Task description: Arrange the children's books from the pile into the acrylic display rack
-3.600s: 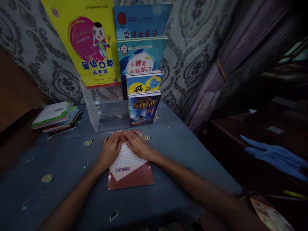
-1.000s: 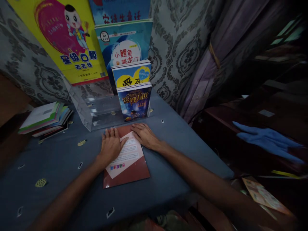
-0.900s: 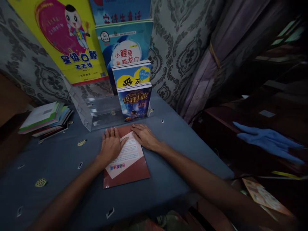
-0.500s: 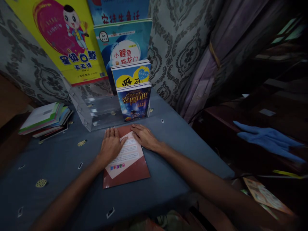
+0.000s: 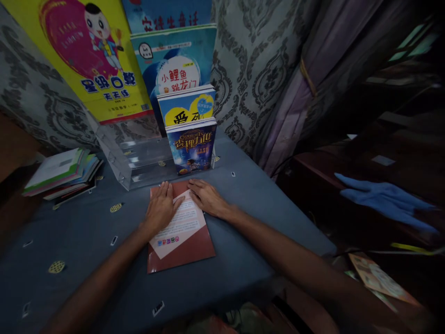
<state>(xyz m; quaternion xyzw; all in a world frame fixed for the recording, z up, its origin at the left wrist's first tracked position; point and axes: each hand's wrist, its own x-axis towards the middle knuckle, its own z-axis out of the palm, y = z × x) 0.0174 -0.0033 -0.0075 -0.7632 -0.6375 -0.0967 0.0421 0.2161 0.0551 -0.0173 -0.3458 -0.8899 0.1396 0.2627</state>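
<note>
A thin reddish-brown book [image 5: 198, 250] with a pale text panel lies face down on the blue-grey tablecloth. My left hand [image 5: 162, 208] rests flat on its upper left part, thumb pointing toward the panel. Across the upper right edge of the same book lies my right hand [image 5: 206, 197], palm down with its fingers stretched out. Neither hand grips anything. Just beyond them a clear acrylic rack [image 5: 127, 174] holds upright books, among them a dark blue one [image 5: 193, 148] in front and a large yellow one [image 5: 114, 83] at the left.
A stack of books [image 5: 59, 174] sits on the tablecloth [image 5: 97, 273] at the left. Patterned wallpaper and a tied purple curtain [image 5: 292, 93] stand behind. Right of the table, a blue glove [image 5: 385, 197] lies on a dark surface, with colourful booklets [image 5: 380, 278] lower down.
The view has shifted slightly. The fingers of my left hand are closer together and a little further right on the book. My right hand has barely moved.
</note>
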